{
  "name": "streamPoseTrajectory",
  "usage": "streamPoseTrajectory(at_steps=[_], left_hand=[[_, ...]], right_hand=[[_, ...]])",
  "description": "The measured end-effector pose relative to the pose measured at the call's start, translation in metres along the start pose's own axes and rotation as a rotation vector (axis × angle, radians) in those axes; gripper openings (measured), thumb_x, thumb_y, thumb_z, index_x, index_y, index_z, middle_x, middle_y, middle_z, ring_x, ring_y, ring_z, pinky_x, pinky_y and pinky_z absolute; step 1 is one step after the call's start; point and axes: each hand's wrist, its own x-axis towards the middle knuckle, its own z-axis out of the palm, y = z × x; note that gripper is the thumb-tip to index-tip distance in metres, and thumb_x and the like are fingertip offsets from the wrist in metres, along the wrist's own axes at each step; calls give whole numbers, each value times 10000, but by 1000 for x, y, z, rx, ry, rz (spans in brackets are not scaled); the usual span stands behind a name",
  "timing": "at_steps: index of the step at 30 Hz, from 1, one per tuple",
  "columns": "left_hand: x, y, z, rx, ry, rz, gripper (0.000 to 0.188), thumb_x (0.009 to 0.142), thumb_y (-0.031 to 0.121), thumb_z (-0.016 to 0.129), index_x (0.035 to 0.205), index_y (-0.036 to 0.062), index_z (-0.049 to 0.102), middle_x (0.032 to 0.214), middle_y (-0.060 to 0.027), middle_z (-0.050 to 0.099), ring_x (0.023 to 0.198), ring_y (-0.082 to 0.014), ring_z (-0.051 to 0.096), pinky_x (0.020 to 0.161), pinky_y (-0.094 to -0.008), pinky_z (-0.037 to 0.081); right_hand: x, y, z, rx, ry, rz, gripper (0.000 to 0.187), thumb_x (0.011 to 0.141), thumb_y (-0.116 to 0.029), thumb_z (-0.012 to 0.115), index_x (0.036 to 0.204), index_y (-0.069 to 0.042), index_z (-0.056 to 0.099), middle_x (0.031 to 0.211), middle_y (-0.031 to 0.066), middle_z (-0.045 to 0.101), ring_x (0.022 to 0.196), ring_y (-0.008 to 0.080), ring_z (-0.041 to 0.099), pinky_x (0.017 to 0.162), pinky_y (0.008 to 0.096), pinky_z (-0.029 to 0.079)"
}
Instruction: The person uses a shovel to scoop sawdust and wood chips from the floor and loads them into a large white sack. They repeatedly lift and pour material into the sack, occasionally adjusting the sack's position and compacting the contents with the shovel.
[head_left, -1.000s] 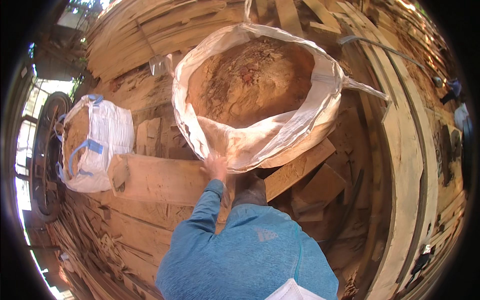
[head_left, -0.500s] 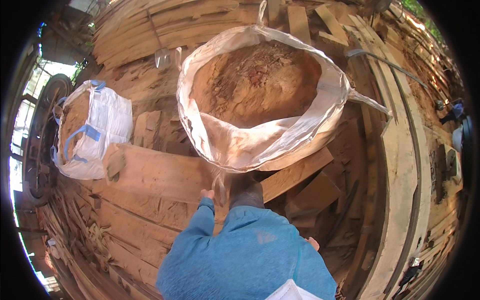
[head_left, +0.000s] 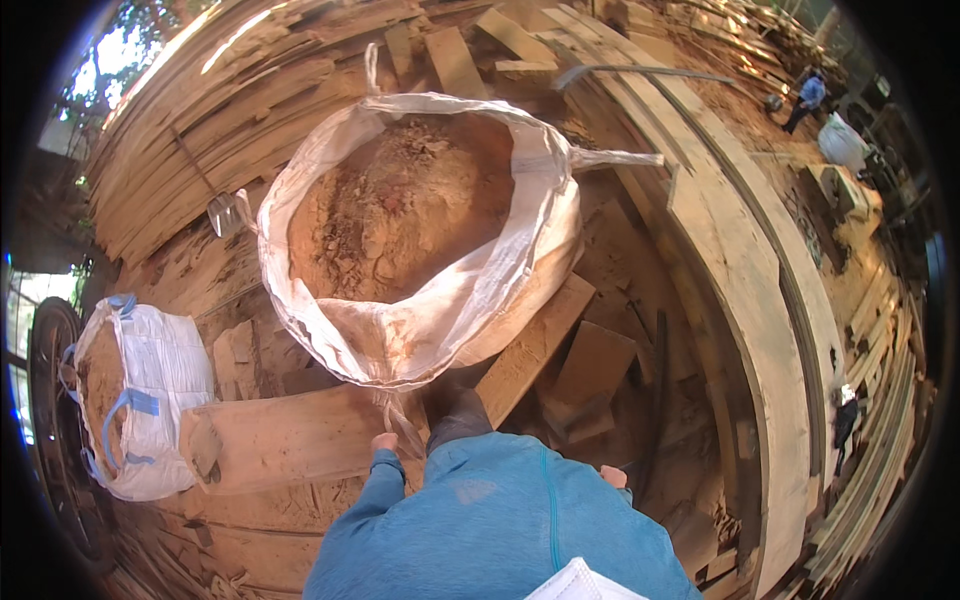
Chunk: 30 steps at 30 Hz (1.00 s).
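A large white woven bulk bag (head_left: 545, 235) stands in front of me, its mouth wide and its rim folded unevenly. Brown sawdust (head_left: 400, 215) heaps inside it. My left hand (head_left: 384, 441) is low, close beside the twisted strap (head_left: 402, 425) hanging from the bag's near rim; whether its fingers hold the strap is too small to make out. At my right side, my right hand (head_left: 613, 476) shows only partly past the blue sleeve, apart from the bag, with its fingers mostly hidden.
Left stands a smaller white bag (head_left: 165, 365) with blue straps, beside a wide board (head_left: 285, 437). Stacked planks (head_left: 190, 130) and a fork-like tool (head_left: 226, 212) lie beyond. Long boards (head_left: 735, 290) run along the right. A person (head_left: 808, 98) is far off at upper right.
My view has turned to the right, so the bags sit further left and lower in it. My right hand shows slightly more. The left hand stays beside the strap.
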Motion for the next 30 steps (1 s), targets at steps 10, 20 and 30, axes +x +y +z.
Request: streamPoseTrajectory(at_steps=[10, 20, 30], left_hand=[[7, 4, 9, -9, 67, 161, 387, 868, 325, 426, 965, 59, 690, 1045, -156, 657, 1019, -317, 612, 869, -421, 471], [0, -2, 16, 209, 1, 280, 223, 783, 180, 587, 969, 97, 679, 1064, -130, 650, 1008, -315, 612, 852, -398, 494], [-30, 22, 10, -654, -34, -59, 146, 815, 155, 579, 883, 49, 652, 888, -74, 644, 867, -224, 625, 712, -372, 504]], right_hand=[[-22, -4, 15, 60, 12, 47, 178, 858, -113, 504, 967, -7, 597, 850, 146, 655, 696, 245, 657, 594, 358, 559], [-27, -10, 16, 57, 10, 66, 187, 877, -145, 506, 1005, -41, 593, 843, 126, 653, 681, 232, 653, 577, 351, 556], [-39, -19, 23, 76, 35, 135, 216, 897, -172, 508, 1079, -82, 582, 846, 110, 653, 672, 222, 650, 562, 347, 552]])
